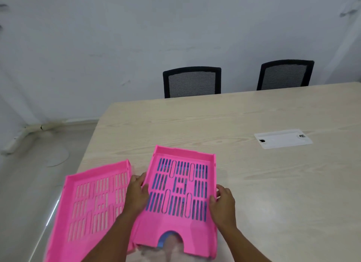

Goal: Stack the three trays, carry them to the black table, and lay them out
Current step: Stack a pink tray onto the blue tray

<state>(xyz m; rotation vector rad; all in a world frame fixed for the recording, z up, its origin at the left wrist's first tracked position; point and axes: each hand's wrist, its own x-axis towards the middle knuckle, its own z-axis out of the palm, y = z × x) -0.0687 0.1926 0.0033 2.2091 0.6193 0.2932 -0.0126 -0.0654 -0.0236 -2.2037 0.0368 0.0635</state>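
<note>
A pink slotted tray lies on the pale wooden table in front of me, with blue showing through its slots and front notch, so a blue tray seems to lie under it. My left hand grips its left wall. My right hand grips its right wall. A second pink tray rests to the left, at the table's left edge, tilted a little counter-clockwise. It touches neither hand.
A white cable cover plate is set into the table at the right. Two black mesh chairs stand behind the far edge against the white wall. A white fan base sits on the floor at left.
</note>
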